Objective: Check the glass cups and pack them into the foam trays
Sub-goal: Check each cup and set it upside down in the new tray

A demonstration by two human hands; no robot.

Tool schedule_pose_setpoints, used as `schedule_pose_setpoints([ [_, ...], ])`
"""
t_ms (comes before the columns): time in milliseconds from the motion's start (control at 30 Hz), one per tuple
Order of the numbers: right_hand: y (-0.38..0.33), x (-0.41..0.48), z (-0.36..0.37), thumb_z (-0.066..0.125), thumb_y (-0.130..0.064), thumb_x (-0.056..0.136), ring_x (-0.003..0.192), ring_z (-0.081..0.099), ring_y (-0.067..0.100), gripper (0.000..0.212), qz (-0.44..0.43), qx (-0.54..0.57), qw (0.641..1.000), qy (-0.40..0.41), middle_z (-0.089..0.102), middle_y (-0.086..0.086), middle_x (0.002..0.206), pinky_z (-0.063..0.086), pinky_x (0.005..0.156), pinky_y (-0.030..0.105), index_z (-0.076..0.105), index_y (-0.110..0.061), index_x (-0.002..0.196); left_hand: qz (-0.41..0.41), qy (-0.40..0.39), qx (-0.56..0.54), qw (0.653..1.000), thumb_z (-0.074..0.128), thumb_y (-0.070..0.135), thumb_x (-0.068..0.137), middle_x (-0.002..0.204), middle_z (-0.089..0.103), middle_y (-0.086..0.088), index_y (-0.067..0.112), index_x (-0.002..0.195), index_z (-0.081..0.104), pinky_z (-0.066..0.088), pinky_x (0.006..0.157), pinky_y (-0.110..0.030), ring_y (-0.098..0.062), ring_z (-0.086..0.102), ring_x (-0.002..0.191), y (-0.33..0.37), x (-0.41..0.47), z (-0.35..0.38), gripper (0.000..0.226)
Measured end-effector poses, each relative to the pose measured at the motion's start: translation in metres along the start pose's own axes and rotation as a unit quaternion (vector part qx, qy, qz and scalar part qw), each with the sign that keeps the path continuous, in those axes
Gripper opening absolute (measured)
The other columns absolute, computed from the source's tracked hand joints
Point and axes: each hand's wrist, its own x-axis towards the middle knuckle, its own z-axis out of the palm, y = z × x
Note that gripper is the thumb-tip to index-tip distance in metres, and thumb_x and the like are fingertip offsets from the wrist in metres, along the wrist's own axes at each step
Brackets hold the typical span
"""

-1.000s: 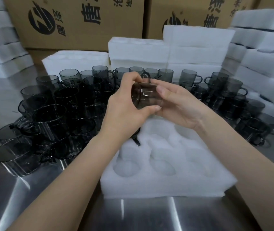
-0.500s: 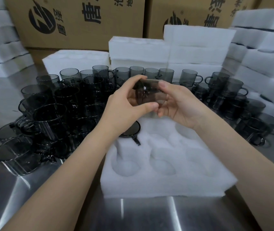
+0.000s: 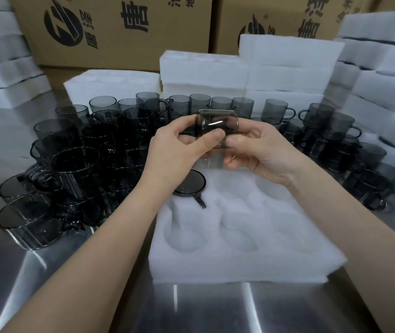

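At nine o'clock on the steel tabletop (image 3: pixel 215 308) stands a crowd of dark cups (image 3: pixel 76 164). The left hand (image 3: pixel 174 155) has thumb and fingers clamped on one cup (image 3: pixel 218 127), held on its side in the air over the far edge of the tray (image 3: pixel 239 267). A packed cup (image 3: pixel 190 185) sits in the tray's ten o'clock pocket, its handle pointing to five. The right hand (image 3: pixel 263 152) pinches the held cup from the other side, fingers tight on the glass. More cups (image 3: pixel 335 140) stand at two o'clock, with foam stacks (image 3: pixel 287 68) and boxes (image 3: pixel 119 32) at twelve.
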Motion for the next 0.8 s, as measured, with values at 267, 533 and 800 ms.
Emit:
schedule_pose_setpoints([
  [267,-0.003,-0.001,0.013,0.072,-0.010,0.075,0.045,0.057,0.019,0.038,-0.021,-0.089,0.994,0.053,0.060,0.015,0.068,0.046,0.041,0.024,0.065,-0.013,0.112,-0.023,0.026,0.000,0.999,0.059,0.069,0.071,0.069,0.073,-0.008,0.015,0.090,0.068,0.058,0.077,-0.054,-0.026,0.073,0.065,0.001,0.000,0.003,0.059],
  [533,-0.013,-0.004,0.023,0.068,-0.025,0.077,0.085,0.064,0.019,0.049,-0.071,-0.190,0.970,0.132,0.065,0.022,0.113,0.052,0.070,0.030,0.061,-0.016,0.125,-0.034,0.032,0.069,0.997,0.033,0.083,0.070,0.055,0.068,-0.006,0.003,0.077,0.069,0.057,0.075,-0.044,-0.020,0.068,0.060,0.005,-0.001,0.005,0.088],
  [800,-0.034,-0.013,0.023,0.080,-0.036,0.064,0.053,0.060,0.021,0.042,0.052,-0.266,0.954,0.126,0.067,0.002,0.079,0.047,0.046,0.031,0.055,-0.018,0.093,-0.043,0.059,0.090,0.993,0.036,0.064,0.092,0.058,0.069,0.000,0.017,0.078,0.072,0.054,0.069,-0.033,-0.010,0.067,0.057,0.000,0.002,0.004,0.060],
])
